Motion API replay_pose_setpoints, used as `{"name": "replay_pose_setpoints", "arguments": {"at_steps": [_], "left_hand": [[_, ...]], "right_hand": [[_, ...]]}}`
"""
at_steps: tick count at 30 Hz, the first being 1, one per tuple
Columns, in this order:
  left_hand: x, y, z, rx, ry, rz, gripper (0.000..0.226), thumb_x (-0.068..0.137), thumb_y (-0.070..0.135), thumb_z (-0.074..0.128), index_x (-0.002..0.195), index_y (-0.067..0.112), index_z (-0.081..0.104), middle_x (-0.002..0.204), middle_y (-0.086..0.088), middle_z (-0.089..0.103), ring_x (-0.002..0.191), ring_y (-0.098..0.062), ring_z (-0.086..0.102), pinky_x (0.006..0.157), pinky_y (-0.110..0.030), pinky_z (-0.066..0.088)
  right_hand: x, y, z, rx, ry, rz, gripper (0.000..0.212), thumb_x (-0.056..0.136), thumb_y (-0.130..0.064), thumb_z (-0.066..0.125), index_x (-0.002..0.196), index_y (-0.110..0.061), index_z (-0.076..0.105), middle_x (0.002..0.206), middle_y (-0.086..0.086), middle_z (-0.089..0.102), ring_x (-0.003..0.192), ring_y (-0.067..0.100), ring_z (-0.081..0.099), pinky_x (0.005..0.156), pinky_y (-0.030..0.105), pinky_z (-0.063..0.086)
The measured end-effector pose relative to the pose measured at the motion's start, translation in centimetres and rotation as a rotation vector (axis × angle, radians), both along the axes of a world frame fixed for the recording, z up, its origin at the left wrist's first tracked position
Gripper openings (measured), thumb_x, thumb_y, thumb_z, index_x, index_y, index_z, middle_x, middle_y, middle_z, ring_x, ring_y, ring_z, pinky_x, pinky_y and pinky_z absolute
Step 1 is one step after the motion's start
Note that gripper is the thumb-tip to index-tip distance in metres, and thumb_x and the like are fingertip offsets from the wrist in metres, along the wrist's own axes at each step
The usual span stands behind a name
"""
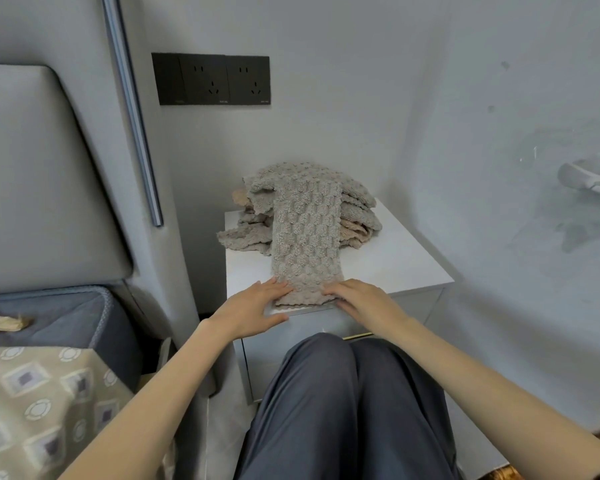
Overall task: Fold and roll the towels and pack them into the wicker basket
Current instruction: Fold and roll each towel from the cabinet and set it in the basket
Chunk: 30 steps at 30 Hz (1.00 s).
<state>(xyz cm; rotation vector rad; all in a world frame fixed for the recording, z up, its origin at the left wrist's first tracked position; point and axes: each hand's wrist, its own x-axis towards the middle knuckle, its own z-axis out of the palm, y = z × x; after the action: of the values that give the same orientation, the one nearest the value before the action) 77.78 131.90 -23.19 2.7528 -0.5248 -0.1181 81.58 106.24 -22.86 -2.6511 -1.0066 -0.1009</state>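
Note:
A grey textured towel point(305, 233), folded into a long narrow strip, lies on the white bedside table point(395, 258) and runs from the near edge up over a heap of other towels point(357, 209) at the back. My left hand point(257, 303) touches the strip's near left corner with straight fingers. My right hand point(357, 297) rests on the near right corner, fingertips on the cloth. No wicker basket is in view.
A padded grey headboard point(42, 174) and a bed with a patterned cover point(42, 410) stand to the left. Black wall sockets point(212, 79) sit above the table. My knees in dark trousers point(343, 403) are right before the table's drawer front.

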Motion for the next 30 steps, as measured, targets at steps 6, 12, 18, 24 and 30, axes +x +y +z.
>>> {"name": "replay_pose_setpoints", "arguments": {"at_steps": [6,12,18,24,30], "left_hand": [[-0.2,-0.5,0.2,-0.001,-0.085,0.067,0.069,0.085,0.054,0.059,0.145,0.029,0.037,0.147,0.009,0.041,0.138,-0.012,0.031,0.110,-0.023,0.023],[0.1,-1.1,0.5,-0.067,-0.211,0.074,0.054,0.085,0.045,0.060,0.135,0.025,0.050,0.123,0.007,0.060,0.116,-0.015,0.049,0.097,-0.025,0.036],[0.6,-1.8,0.2,-0.227,-0.209,0.191,0.027,0.093,0.038,0.053,0.085,0.014,0.062,0.081,-0.004,0.064,0.082,-0.017,0.052,0.068,-0.031,0.042],[1.6,-2.5,0.2,-0.401,0.009,0.490,0.055,0.089,0.052,0.054,0.046,0.020,0.047,0.051,0.012,0.049,0.076,-0.022,0.050,0.072,-0.033,0.038],[2.0,-2.7,0.0,-0.429,0.159,0.674,0.066,0.083,0.052,0.059,0.030,0.018,0.038,0.040,0.010,0.052,0.104,-0.028,0.045,0.089,-0.040,0.031]], "right_hand": [[0.7,-0.5,0.6,0.213,0.139,-0.113,0.022,0.098,-0.015,0.052,0.108,-0.006,0.069,0.104,0.008,0.071,0.097,0.025,0.063,0.084,0.032,0.043],[1.2,-0.5,1.1,0.369,0.331,-0.215,0.021,0.098,-0.015,0.050,0.108,-0.006,0.066,0.103,0.015,0.068,0.095,0.028,0.060,0.083,0.030,0.042],[1.8,-0.3,1.3,0.367,0.359,-0.286,0.021,0.099,-0.019,0.049,0.101,-0.001,0.060,0.084,0.013,0.063,0.078,0.028,0.055,0.063,0.024,0.034],[2.4,0.1,1.0,0.349,0.288,-0.400,0.023,0.096,-0.027,0.055,0.103,-0.008,0.064,0.084,0.005,0.064,0.079,0.021,0.057,0.062,0.029,0.033],[2.6,0.2,0.1,0.299,0.201,-0.526,0.026,0.091,-0.041,0.060,0.094,-0.015,0.064,0.085,0.000,0.070,0.082,0.020,0.063,0.070,0.033,0.045]]}}
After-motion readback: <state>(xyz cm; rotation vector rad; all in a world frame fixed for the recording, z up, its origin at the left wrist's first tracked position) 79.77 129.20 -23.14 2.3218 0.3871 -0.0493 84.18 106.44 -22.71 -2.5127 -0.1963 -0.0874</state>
